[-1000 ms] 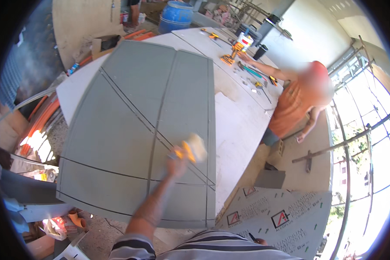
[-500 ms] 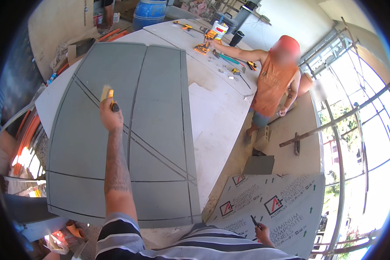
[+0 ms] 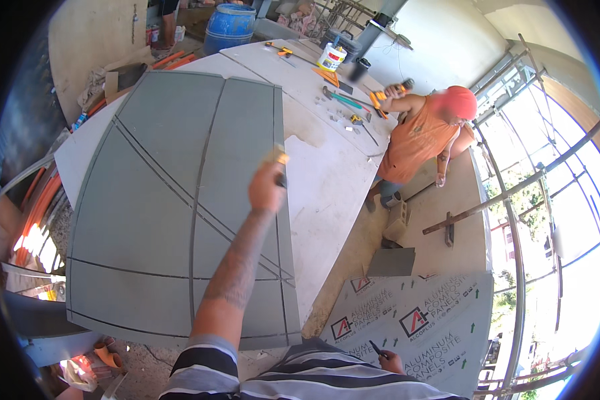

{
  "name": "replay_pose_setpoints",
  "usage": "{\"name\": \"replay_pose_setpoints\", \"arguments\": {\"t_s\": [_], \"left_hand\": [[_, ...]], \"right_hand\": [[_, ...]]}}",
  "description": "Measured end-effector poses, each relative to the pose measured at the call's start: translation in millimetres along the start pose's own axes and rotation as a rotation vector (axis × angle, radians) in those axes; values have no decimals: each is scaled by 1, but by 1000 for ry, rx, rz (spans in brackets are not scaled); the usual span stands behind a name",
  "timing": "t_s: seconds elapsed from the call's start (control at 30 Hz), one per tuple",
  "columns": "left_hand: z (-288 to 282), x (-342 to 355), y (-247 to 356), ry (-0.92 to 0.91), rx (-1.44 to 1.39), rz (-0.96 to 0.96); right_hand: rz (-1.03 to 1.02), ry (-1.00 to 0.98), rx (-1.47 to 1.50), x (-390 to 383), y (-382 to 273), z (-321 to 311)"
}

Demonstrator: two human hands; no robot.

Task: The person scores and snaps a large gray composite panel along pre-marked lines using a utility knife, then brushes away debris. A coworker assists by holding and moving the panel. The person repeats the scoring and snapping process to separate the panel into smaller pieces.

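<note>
My left hand (image 3: 267,190) is wrapped round a brush (image 3: 281,157) with pale bristles and a yellow and black handle, slightly smeared by motion. It is over the right edge of a large grey panel (image 3: 160,193), which is crossed by dark straight and slanting grooves. Whether the bristles touch the panel I cannot tell. Low on the right, my right hand (image 3: 393,363) is closed on a slim black tool (image 3: 378,348), its exact kind unclear. Below that hand lies a printed silver-grey composite sheet (image 3: 447,333).
Across the white table (image 3: 333,173), a co-worker (image 3: 420,140) in orange holds up a yellow drill (image 3: 390,93). A hammer (image 3: 343,98), a white bucket (image 3: 331,57) and a dark cup (image 3: 360,69) stand or lie there. A blue barrel (image 3: 229,28) is behind; scaffold poles (image 3: 513,180) rise at right.
My left hand has swept the brush rightward, from the panel's left part to its right edge. The co-worker has lifted the drill off the table and moved it right.
</note>
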State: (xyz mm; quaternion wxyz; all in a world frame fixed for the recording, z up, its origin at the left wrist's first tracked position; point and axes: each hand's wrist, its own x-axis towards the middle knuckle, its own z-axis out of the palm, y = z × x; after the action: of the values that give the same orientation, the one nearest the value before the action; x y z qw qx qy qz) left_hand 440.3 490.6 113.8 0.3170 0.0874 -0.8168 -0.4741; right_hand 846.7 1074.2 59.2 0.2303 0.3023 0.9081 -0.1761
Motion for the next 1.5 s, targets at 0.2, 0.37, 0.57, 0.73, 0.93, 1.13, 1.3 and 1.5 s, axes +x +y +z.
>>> {"name": "replay_pose_setpoints", "arguments": {"t_s": [0.2,0.37,0.57,0.73,0.93,1.13,1.3,1.5], "left_hand": [[49,-50,-32,-457,-41,-15],[43,-186,81,-830,-427,95],[-15,-215,131,-748,-259,-219],[-43,-198,133,-505,-489,-432],[-67,-191,75,271,-422,-524],[-118,-175,56,271,-652,-909],[-168,-168,-7,601,-541,-674],[-331,-180,-127,972,204,-718]], "right_hand": [[-165,89,80,80,29,21],[-186,208,427,53,-81,-4],[-1022,116,131,38,-263,-76],[-1333,-329,171,4,-402,-50],[-1586,-575,178,7,-494,1],[-1451,-1323,236,-3,-555,56],[-1530,-1315,-22,-20,-612,73],[-1500,-1062,97,-37,-757,63]]}}
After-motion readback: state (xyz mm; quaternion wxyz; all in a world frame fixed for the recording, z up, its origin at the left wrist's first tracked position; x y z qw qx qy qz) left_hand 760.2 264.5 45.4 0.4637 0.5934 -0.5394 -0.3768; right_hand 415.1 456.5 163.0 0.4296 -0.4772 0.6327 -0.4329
